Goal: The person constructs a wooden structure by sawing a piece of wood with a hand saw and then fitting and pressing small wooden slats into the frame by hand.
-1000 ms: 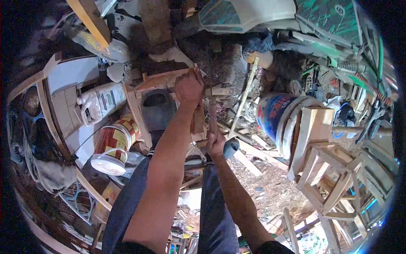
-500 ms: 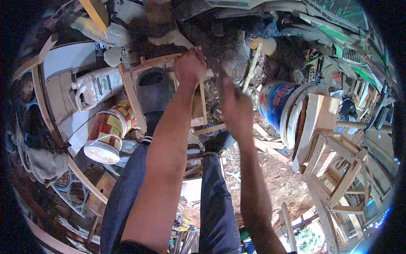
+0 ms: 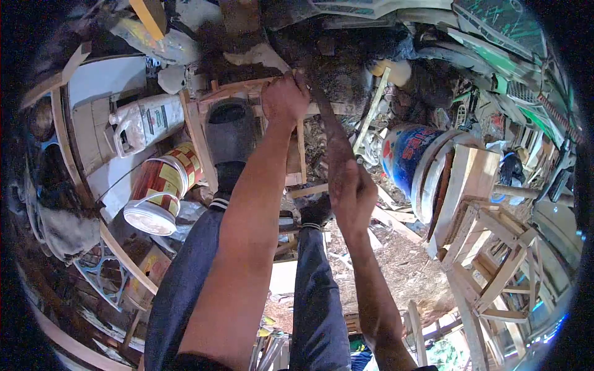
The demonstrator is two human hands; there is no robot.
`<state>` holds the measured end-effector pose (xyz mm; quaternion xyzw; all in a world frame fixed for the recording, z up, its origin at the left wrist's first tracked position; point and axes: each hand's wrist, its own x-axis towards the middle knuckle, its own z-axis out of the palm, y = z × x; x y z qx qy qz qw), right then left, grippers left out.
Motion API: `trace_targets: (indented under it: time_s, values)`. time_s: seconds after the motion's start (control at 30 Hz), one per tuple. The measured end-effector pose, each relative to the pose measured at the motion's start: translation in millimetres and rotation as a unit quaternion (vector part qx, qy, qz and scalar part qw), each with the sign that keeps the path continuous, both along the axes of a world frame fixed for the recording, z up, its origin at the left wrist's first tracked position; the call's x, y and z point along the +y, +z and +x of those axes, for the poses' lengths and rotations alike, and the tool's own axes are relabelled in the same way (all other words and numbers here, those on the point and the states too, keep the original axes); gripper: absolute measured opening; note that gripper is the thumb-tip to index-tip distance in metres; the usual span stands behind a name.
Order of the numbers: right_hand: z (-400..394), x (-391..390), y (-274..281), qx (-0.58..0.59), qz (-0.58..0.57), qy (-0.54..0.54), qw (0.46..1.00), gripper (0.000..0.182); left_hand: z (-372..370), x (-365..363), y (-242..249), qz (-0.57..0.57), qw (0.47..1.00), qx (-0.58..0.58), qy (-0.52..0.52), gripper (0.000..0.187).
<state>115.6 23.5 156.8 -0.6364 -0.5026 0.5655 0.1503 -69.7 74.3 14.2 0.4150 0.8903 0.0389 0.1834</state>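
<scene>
My left hand (image 3: 285, 99) is closed at the top rail of a light wooden frame (image 3: 238, 93), its fingers wrapped near the corner. My right hand (image 3: 354, 195) grips the near end of a long, dark, narrow tool that looks like a handsaw (image 3: 329, 127). Its far end reaches up beside my left hand and is lost in shadow, so the point of contact is hidden. My foot in a dark grey slipper (image 3: 229, 131) rests by the frame, inside its side pieces. My other foot (image 3: 315, 211) is lower, between wooden strips.
A blue bucket (image 3: 405, 161) stands to the right, beside a squared wood block (image 3: 473, 176) and a small wooden stool frame (image 3: 495, 253). At left are a white jug (image 3: 148, 123) and a red-yellow pail (image 3: 164, 182). Wood scraps and shavings (image 3: 396, 266) cover the ground.
My right hand has drawn down toward me with the dark tool, exposing more of its length. My left hand stays at the wood; the view has shifted slightly.
</scene>
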Motion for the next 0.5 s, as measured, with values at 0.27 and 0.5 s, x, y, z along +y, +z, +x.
trace_targets:
  time_s: [0.27,0.5]
  values:
    - [-4.6,21.1,101.7,-0.125,-0.031,0.071,0.989,0.041,-1.4,6.8,8.9,-0.019,0.999,-0.044,0.006,0.042]
    - [-6.7,11.8,116.3,-0.137,-0.025,0.086,0.987,0.039,-2.9,4.2,6.8,-0.009,1.000,-0.004,-0.003,0.041]
